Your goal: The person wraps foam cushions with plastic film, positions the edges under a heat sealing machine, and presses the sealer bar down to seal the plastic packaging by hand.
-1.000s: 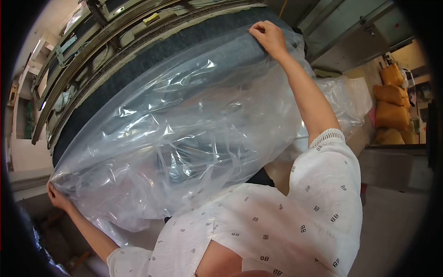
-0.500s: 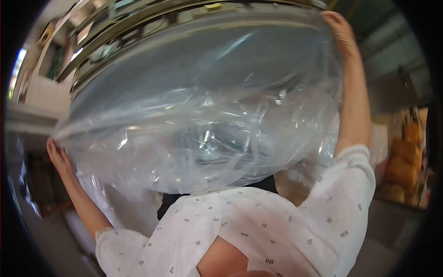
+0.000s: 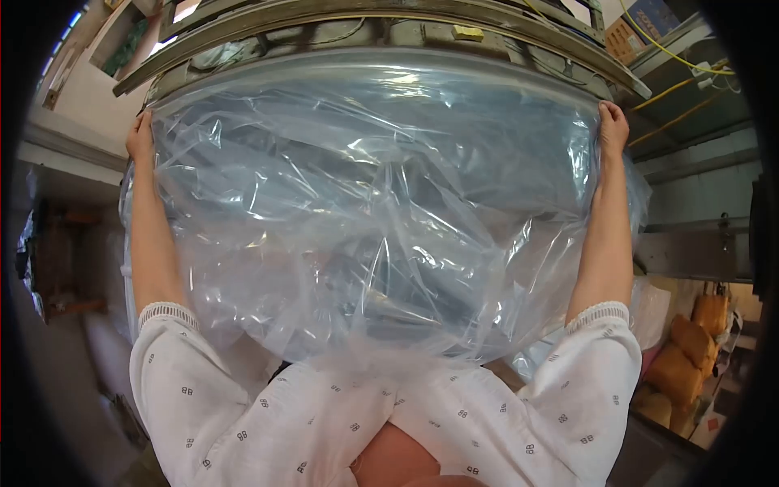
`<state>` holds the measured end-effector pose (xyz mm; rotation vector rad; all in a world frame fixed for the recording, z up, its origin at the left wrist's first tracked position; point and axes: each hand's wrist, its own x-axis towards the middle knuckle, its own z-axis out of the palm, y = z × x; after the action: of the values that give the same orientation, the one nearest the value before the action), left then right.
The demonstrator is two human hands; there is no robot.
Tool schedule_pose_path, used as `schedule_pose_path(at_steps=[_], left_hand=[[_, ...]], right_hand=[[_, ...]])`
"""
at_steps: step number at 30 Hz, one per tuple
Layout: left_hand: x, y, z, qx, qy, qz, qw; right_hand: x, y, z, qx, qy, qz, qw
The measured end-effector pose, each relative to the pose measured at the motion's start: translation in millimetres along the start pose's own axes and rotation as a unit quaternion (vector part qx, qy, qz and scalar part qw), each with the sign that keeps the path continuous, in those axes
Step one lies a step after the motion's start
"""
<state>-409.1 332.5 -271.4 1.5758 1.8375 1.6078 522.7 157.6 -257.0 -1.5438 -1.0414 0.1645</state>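
Observation:
A wide sheet of clear plastic film (image 3: 324, 195) stretches between my two hands, its far edge drawn fairly straight and the rest falling in shiny creases toward my body. My left hand (image 3: 140, 136) pinches the film at its far left corner. At the far right corner, my right hand (image 3: 613, 130) is closed on the same film, fingers curled. Both arms reach forward at about the same height. Whether the film is one layer or a folded bag I cannot tell.
Just beyond the film runs a long machine frame with metal rails (image 3: 389, 16). A small yellow block (image 3: 467, 32) sits on it. Yellow cables (image 3: 665, 40) hang at the upper right, near cardboard boxes (image 3: 641, 28). Orange-brown bundles (image 3: 686, 353) lie at the lower right.
My left hand has moved forward and up with its corner, and my right hand has come slightly lower. The film's far edge, slanted before, now lies level along the machine frame.

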Motion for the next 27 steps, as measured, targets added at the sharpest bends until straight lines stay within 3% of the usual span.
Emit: schedule_pose_path(at_steps=[8, 10, 13, 16, 19, 22, 27], left_hand=[[12.4, 16.6, 17.9, 0.041, -0.019, -0.026, 0.999], [12.6, 15.6, 17.9, 0.053, -0.021, -0.016, 0.998], [15.4, 9.5, 22.3, 0.184, 0.087, -0.001, 0.979], [29.1, -1.8, 18.6, 0.141, 0.068, -0.004, 0.988], [20.8, 43.6, 9.1, 0.114, 0.002, -0.060, 0.992], [20.5, 11.2, 5.3, -0.071, 0.020, -0.124, 0.989], [7.4, 22.2, 5.6, -0.132, 0.067, -0.135, 0.980]], right_hand=[[4.3, -13.0, 10.3, -0.097, 0.046, 0.008, 0.994], [7.0, -11.8, 10.0, -0.182, 0.069, -0.020, 0.981], [9.7, -7.2, 11.4, -0.232, 0.114, -0.055, 0.964], [12.2, -10.2, 11.6, -0.240, 0.127, -0.059, 0.961], [17.4, -15.7, 5.9, -0.226, 0.134, -0.034, 0.964], [13.6, -9.6, 1.9, -0.193, 0.131, -0.020, 0.972], [26.8, 4.6, -6.3, -0.164, 0.107, 0.011, 0.981]])
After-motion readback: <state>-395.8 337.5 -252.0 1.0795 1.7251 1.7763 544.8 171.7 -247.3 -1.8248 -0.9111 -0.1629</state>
